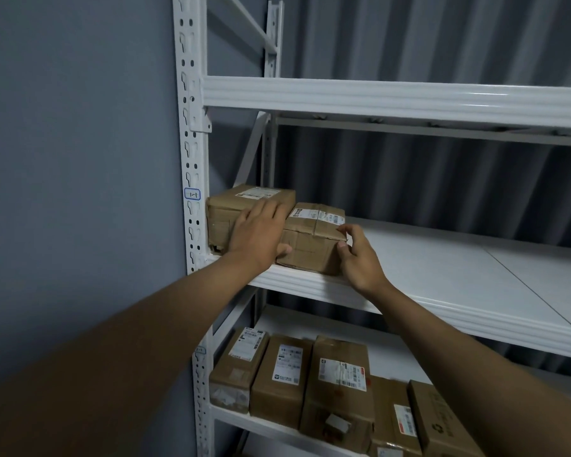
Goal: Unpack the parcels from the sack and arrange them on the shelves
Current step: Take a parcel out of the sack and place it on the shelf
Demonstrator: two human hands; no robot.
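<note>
A white metal shelving unit (393, 100) fills most of the frame, its perforated upright running down the left-centre against a grey wall (73, 159), with a grey ribbed wall behind it. Its middle shelf (475, 275) crosses the centre of the frame and carries two parcels at its left end.

On the lower shelf (389, 354), at the bottom centre, stands a row of five brown cardboard parcels (337, 390), side by side and touching, most with white printed labels facing up; the rightmost runs off the bottom edge.

On the middle shelf, the larger parcel (221, 219) sits hard against the upright. It is a brown cardboard box, wrapped in clear tape, somewhat creased on its front face, with a white shipping label on top.

Just to its right, touching it, is the smaller parcel (314, 239), also brown cardboard, taped across the top and down the front, dented along its upper edge, with a white barcode label on top. Its front bottom edge lies at the lip of the shelf.

The left hand (259, 234) lies across the seam between the two parcels, fingers straight and spread over their tops, thumb pressed on the smaller parcel's front face. The right hand (360, 255) holds the smaller parcel's right front corner, fingers curled over the top edge and thumb on the side.
</note>
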